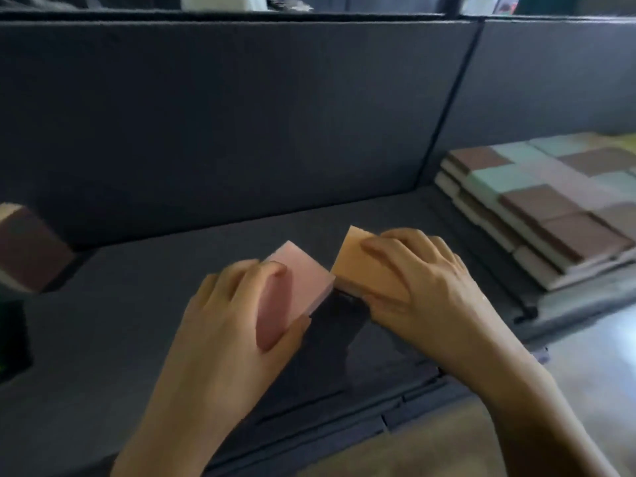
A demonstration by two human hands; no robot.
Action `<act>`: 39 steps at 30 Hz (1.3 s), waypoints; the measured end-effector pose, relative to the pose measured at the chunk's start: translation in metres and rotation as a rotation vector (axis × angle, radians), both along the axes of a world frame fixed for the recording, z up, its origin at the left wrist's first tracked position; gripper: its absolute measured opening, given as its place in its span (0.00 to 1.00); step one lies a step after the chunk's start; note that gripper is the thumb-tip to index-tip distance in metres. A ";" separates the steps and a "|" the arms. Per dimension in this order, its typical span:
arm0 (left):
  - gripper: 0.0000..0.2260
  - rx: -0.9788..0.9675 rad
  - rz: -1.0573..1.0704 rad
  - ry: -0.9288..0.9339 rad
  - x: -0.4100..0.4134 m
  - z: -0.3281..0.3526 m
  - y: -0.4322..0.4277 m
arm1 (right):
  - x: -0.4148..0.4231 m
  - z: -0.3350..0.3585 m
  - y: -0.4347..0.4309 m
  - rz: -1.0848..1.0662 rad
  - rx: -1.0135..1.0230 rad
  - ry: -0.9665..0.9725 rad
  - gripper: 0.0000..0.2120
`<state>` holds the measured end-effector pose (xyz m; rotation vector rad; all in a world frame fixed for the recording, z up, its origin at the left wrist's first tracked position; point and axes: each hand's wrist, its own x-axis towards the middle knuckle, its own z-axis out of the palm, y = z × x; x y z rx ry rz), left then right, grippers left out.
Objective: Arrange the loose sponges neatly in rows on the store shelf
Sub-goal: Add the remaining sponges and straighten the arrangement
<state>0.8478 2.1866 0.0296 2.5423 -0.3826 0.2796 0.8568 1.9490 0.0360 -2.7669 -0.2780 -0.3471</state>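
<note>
My left hand [237,304] grips the pink sponge [303,273]; my right hand [423,280] grips the orange sponge [361,266], corners touching at twelve o'clock, the stacked rows [537,208] at two.

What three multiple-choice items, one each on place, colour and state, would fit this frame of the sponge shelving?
1. Where is the layered pile of sponges?
A. far right of the shelf
B. left edge
C. on the floor

2. What colour is the sponge under the right hand?
A. green
B. orange
C. white

3. How is the pink sponge held?
A. lying untouched
B. in the left hand
C. between both hands

Key: 1 A, the pile lies by the right divider; 2 B, the orange sponge shows beneath the fingers; 3 B, only the left fingers wrap it.
</note>
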 end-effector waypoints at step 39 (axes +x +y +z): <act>0.24 -0.069 -0.709 -0.031 0.044 0.012 -0.647 | -0.112 -0.001 -0.595 -0.685 0.011 -0.099 0.31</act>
